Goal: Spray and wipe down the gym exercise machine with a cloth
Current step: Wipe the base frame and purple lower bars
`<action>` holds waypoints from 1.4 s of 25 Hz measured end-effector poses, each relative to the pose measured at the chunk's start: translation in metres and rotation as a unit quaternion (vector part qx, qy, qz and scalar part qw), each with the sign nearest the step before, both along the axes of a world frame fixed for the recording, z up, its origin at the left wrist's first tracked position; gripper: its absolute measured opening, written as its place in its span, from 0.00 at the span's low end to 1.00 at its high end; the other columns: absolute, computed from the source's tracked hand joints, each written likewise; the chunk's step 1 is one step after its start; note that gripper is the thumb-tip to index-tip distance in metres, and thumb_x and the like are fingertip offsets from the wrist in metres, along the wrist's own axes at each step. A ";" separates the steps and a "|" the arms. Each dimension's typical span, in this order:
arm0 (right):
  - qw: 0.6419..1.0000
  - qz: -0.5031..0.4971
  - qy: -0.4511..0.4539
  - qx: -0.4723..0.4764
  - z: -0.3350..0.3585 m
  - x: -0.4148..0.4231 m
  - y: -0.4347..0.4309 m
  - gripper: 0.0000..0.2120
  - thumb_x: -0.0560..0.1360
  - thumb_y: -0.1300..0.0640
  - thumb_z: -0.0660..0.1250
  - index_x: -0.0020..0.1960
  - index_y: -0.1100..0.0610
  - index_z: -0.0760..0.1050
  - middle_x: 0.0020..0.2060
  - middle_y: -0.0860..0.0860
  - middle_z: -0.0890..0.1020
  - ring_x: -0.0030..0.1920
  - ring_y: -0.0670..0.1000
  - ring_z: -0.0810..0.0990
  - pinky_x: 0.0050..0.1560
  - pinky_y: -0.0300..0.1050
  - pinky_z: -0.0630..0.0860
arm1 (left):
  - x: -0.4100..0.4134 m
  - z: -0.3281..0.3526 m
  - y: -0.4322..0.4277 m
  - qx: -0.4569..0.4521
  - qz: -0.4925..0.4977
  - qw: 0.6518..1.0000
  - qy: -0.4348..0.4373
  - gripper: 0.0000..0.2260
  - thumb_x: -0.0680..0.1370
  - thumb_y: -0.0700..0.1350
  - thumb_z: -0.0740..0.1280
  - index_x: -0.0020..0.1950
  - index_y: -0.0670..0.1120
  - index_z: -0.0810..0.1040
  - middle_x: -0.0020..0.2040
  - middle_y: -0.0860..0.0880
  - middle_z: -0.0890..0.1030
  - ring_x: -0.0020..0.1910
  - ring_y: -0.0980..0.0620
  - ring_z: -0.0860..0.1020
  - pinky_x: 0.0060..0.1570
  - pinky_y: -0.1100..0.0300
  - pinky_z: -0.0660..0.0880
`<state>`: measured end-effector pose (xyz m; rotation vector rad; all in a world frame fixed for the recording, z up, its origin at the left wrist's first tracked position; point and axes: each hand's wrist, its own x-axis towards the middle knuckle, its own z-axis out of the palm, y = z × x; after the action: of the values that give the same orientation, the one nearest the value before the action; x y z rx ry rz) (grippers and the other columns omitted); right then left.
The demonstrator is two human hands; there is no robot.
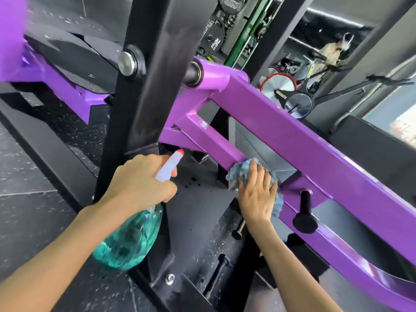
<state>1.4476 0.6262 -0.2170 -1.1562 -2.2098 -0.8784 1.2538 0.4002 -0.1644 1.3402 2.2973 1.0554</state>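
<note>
The gym machine has purple arms (292, 140) on a black upright post (144, 91). My left hand (139, 183) grips the neck of a spray bottle (130, 242) with teal liquid, a white head and a red nozzle pointing up and right. My right hand (256, 194) presses a blue and white cloth (238, 172) against the lower purple brace, fingers spread over the cloth. The cloth bunches out above and to the right of the hand.
A black peg (305, 212) sticks out of the purple frame just right of my right hand. Black frame parts and bolts (170, 279) lie below. Dark speckled rubber floor (29, 199) runs to the left. Weight plates (279, 83) and other gym gear stand behind.
</note>
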 end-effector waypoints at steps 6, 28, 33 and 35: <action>0.991 0.112 -0.044 -0.065 0.009 0.049 -0.010 0.38 0.66 0.75 0.63 0.74 0.62 0.58 0.71 0.59 0.68 0.70 0.58 0.68 0.74 0.53 0.50 | 0.021 0.021 0.003 0.090 -0.035 0.995 -0.010 0.15 0.57 0.48 0.60 0.43 0.56 0.71 0.36 0.54 0.77 0.39 0.49 0.74 0.34 0.59 0.62; 0.917 0.169 0.050 -0.358 0.121 0.128 -0.061 0.22 0.78 0.64 0.55 0.71 0.58 0.65 0.64 0.55 0.73 0.62 0.55 0.72 0.65 0.43 0.65 | 0.138 0.087 0.042 0.184 -0.136 0.971 -0.067 0.17 0.55 0.47 0.62 0.43 0.52 0.75 0.32 0.52 0.76 0.35 0.51 0.74 0.36 0.59 0.69; 0.957 0.121 -0.263 0.006 0.143 0.192 -0.043 0.27 0.75 0.64 0.52 0.74 0.58 0.62 0.73 0.52 0.65 0.74 0.52 0.61 0.76 0.52 0.48 | 0.160 0.106 0.042 0.213 -0.167 0.959 -0.081 0.12 0.57 0.47 0.62 0.40 0.52 0.73 0.30 0.55 0.76 0.31 0.54 0.72 0.34 0.59 0.69; 0.921 0.074 -0.378 0.062 0.160 0.256 -0.024 0.33 0.73 0.64 0.51 0.78 0.56 0.51 0.76 0.50 0.56 0.76 0.51 0.52 0.76 0.51 0.41 | 0.165 0.109 0.043 0.215 -0.187 0.955 -0.076 0.15 0.56 0.46 0.62 0.42 0.52 0.74 0.32 0.54 0.77 0.32 0.55 0.72 0.35 0.59 0.70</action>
<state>1.7039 0.6025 -0.0569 -0.6196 -2.7225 -1.5653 1.4184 0.4436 -0.0551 1.6951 1.6645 1.5105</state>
